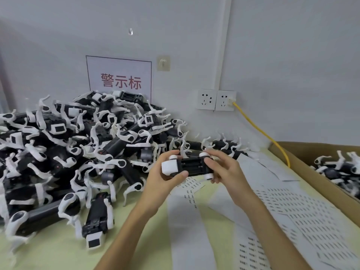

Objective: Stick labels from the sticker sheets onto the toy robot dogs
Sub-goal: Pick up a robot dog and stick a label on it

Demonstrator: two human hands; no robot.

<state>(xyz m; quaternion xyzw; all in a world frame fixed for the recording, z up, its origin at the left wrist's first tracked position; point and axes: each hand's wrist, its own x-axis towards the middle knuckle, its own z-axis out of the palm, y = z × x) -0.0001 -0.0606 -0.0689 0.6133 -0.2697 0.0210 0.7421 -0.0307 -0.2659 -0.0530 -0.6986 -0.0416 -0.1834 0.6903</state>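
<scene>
Head view. Toy robot dog (191, 166) held level between both hands, in front of the chest and above the near end of the sticker sheets (292, 211), with a recessed black panel turned toward the camera and the white head block to the left. Left hand (161, 172) curled round the head end, thumb laid across the black body, fingers wrapped behind. Right hand (222, 166) gripping the opposite end, fingers curved over the top, thumb pressed against the body. Both hands closed on the same toy, neither spread wide.

Large pile of toy robot dogs (78, 143) heaped just left of the hands on the pale yellow-green table (48, 250); a short row of further dogs (220, 145) right behind the hands, along the wall. Cardboard box (292, 151) at far right, holding more dogs (339, 168).

Hidden or unclear: legs of the held toy mostly covered by fingers; any label on it not discernible; print on the sheets too small to read. Pile cut off at the left edge, box at the right edge, sheets at the bottom edge. Lower part of the red-lettered sign (118, 78) concealed behind the pile. Yellow cable (259, 129) from the wall sockets (216, 100) lost from sight at the box rim.
</scene>
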